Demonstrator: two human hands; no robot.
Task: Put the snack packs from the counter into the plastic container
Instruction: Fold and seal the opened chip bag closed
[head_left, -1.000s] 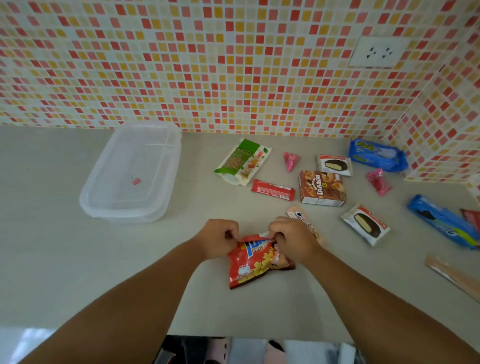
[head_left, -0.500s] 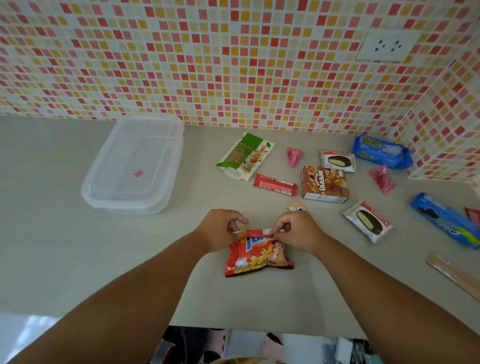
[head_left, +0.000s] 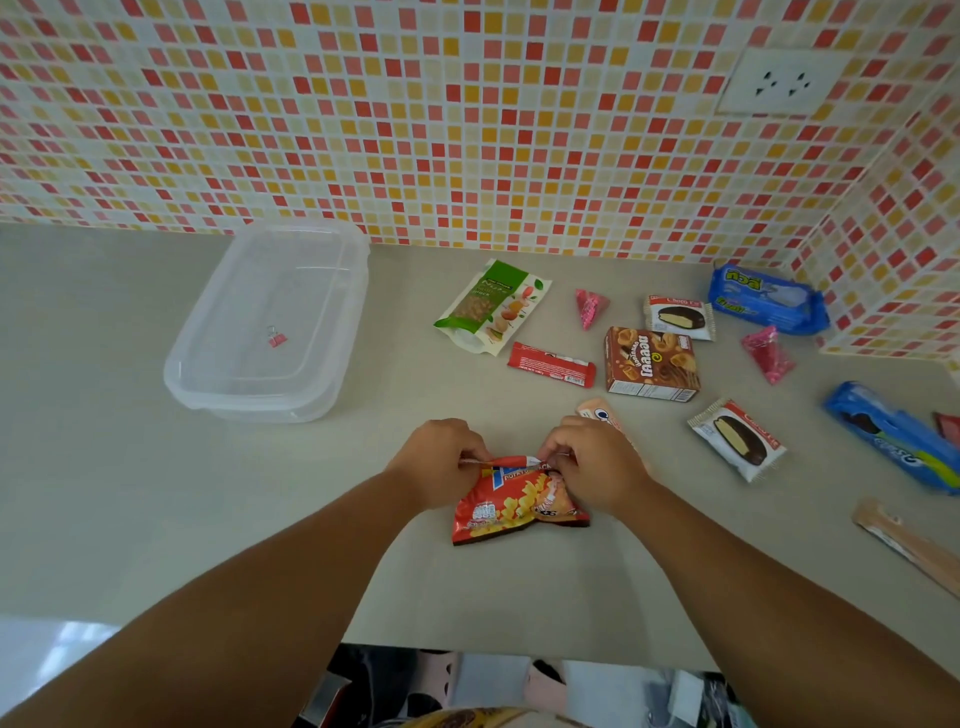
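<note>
A smooth, matt grey desk (head_left: 156, 493) is backed by a wall (head_left: 467, 130) of small glossy square tiles in red, orange, yellow and white. At the back left a clear, rounded rectangular plastic container (head_left: 332, 384) is seen, with a small red binder clip (head_left: 277, 339) lying inside it. Near the front, a crinkled, shiny red chip bag (head_left: 514, 506) printed with yellow chips lies on the desk; its top edge is pinched by both hands, the left hand (head_left: 441, 462) at the left corner and the right hand (head_left: 597, 467) at the right corner, each grip narrow and curled round the foil. Further right, a long blue glossy cookie pack (head_left: 893, 436) is laid, and behind it a blue wrapped pack (head_left: 766, 299) with green writing. A green and white pouch (head_left: 493, 306) is marked "Nuts". A brown cardboard box (head_left: 652, 364) bears white script. Two white wrappers (head_left: 737, 439) (head_left: 679, 317) labelled "Choco Pie" picture dark round cakes. A flat red bar (head_left: 551, 364) and two pink pyramid-shaped packets (head_left: 589, 306) (head_left: 768, 356) are scattered between.
</note>
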